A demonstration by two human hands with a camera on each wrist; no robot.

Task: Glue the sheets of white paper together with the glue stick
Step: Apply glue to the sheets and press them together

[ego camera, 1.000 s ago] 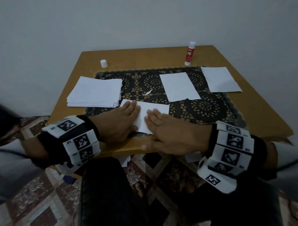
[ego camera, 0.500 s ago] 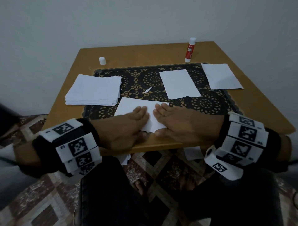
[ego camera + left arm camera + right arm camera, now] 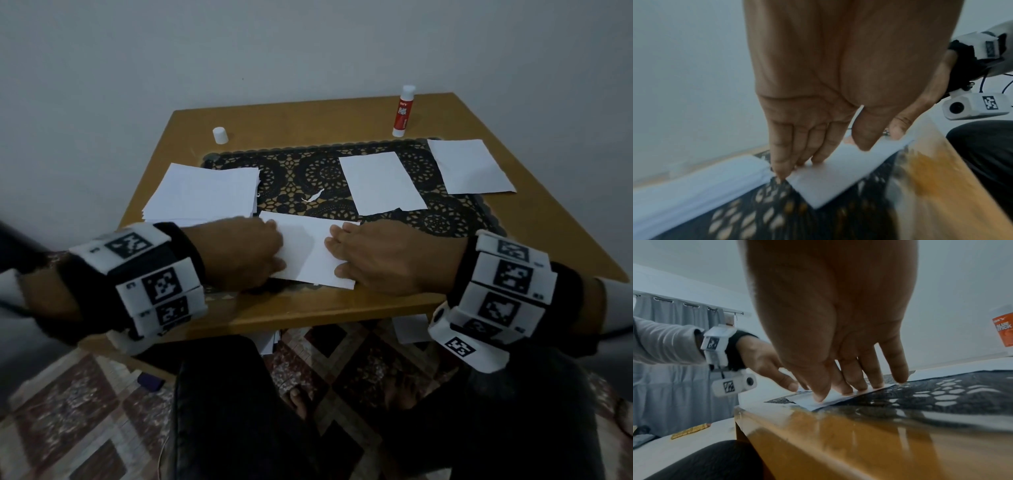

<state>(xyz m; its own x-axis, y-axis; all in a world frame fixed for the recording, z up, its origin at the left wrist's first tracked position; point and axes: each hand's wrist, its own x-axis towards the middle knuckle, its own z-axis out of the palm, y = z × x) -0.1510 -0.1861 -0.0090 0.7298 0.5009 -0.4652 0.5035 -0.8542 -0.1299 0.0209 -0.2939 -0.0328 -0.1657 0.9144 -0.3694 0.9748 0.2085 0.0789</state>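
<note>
Wooden surface [image 3: 342, 116] near a grey wall: white paper sheets [image 3: 308, 253] at its near edge are pressed by the left hand [image 3: 246, 257] and right hand [image 3: 387, 257]; the glue stick [image 3: 403, 111] stands near the far edge. Left wrist: straight fingers [image 3: 781, 154] are laid flat on paper (blurred). Right wrist: fingers [image 3: 851, 379] are spread flat likewise.
</note>
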